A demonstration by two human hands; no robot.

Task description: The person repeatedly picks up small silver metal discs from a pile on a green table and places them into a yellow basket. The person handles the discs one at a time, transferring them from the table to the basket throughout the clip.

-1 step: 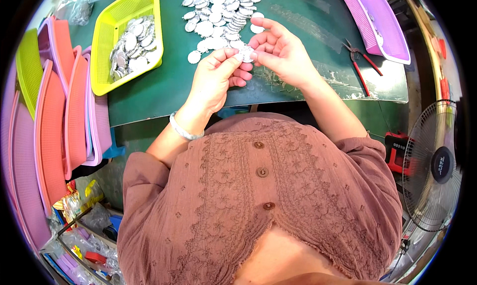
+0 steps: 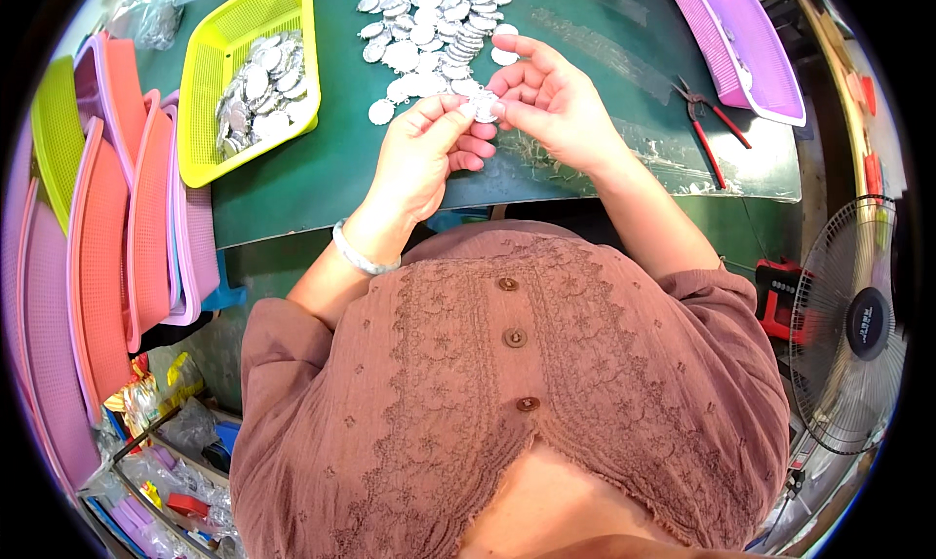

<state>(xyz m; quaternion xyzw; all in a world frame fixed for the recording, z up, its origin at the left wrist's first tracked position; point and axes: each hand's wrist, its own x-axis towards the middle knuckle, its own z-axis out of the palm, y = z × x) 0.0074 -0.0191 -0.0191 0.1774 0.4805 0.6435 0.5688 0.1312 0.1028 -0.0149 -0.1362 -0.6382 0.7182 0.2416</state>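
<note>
No visible shift; left hand [image 2: 419, 154], right hand [image 2: 564, 115]: thumbs and fingertips pinched on one round silver metallic-looking disc [image 2: 483, 105]; best steadied lightly by its rim

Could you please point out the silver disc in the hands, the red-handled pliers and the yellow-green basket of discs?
Silver disc [image 2: 483, 103]: head view, on its visible face.
Red-handled pliers [image 2: 695, 99]: head view, on the pivot.
Yellow-green basket [image 2: 309, 47]: head view, on its right rim.
</note>
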